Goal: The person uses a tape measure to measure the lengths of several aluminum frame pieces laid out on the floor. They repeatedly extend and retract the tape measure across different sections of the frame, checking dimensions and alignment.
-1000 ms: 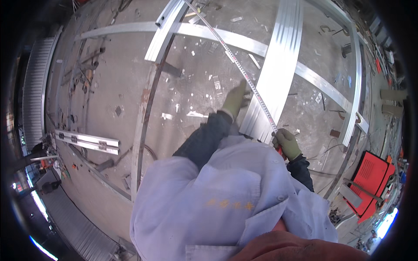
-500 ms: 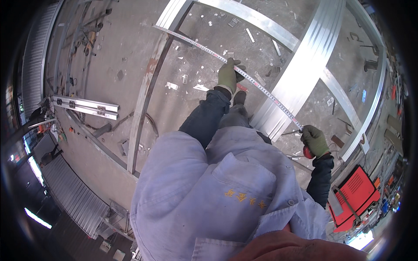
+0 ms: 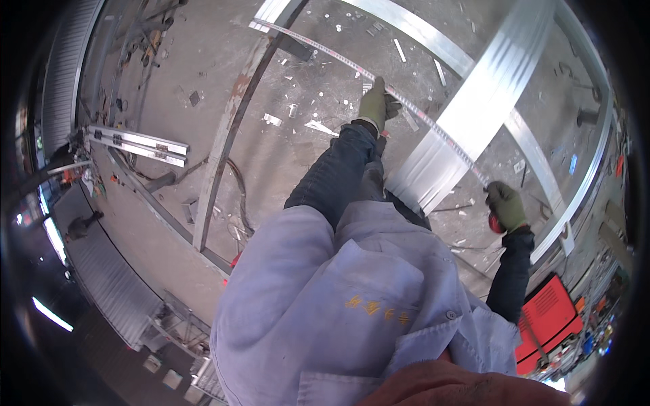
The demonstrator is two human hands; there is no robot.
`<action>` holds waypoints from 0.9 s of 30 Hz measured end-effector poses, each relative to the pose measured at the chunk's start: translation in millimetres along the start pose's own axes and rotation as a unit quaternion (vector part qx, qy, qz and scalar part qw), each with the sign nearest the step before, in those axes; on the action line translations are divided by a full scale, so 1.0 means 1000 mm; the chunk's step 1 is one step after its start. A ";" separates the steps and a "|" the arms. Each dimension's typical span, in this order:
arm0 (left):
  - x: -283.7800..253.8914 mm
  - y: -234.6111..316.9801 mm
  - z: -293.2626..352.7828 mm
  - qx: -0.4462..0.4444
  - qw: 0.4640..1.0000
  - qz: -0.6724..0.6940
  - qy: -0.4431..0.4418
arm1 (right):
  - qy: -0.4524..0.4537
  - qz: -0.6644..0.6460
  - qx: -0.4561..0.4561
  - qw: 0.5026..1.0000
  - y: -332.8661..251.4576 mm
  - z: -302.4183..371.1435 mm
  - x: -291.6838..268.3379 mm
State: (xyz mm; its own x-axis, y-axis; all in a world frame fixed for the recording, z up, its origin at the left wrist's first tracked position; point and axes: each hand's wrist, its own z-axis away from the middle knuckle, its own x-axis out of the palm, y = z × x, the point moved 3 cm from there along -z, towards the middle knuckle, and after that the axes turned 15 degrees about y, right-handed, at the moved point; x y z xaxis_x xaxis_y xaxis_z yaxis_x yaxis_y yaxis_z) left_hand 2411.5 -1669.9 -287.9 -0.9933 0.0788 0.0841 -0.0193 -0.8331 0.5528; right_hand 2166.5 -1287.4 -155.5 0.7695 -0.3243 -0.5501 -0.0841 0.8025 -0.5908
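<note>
My right hand, in a green work glove, is closed around the red case of a tape measure. Its pale blade stretches out to the far left, crossing over a wide ribbed silver metal profile. The blade's far end lies at the silver end piece of a frame. Partway along, my left hand, gloved in the same green, holds the blade at its fingers, with the thumb side up. Part of those fingers is hidden behind the glove.
Long metal frame bars run on the left and at the right edge. Offcuts and scraps litter the concrete floor between them. Two silver rails lie at left; a red machine stands near right.
The whole view has shifted, so the scene sits slightly higher and further right. Both hands keep their hold on the stretched tape measure; the left has slid a little rightward along it.
</note>
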 end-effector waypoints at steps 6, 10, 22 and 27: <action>-0.014 -0.060 0.021 0.047 0.994 -0.100 -0.003 | 0.026 0.097 -0.105 0.989 -0.003 -0.062 -0.010; -0.009 -0.131 0.028 0.137 0.958 -0.252 0.011 | 0.048 0.130 -0.124 0.983 0.035 -0.122 -0.003; 0.033 -0.163 0.051 0.353 0.859 -0.370 0.031 | 0.047 0.220 -0.120 0.967 0.065 -0.183 0.023; 0.052 -0.151 0.052 0.428 0.807 -0.406 0.029 | 0.058 0.215 -0.107 0.969 0.074 -0.185 0.030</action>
State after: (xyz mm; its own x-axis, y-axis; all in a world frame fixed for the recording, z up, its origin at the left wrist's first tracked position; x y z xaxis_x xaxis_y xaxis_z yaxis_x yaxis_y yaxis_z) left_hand 2368.2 -1511.4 -324.1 -0.6971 0.3622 -0.6187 -0.6053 0.1652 0.7787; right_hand 2066.3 -1330.3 -325.1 0.5588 -0.0472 -0.8280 -0.5207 0.7571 -0.3946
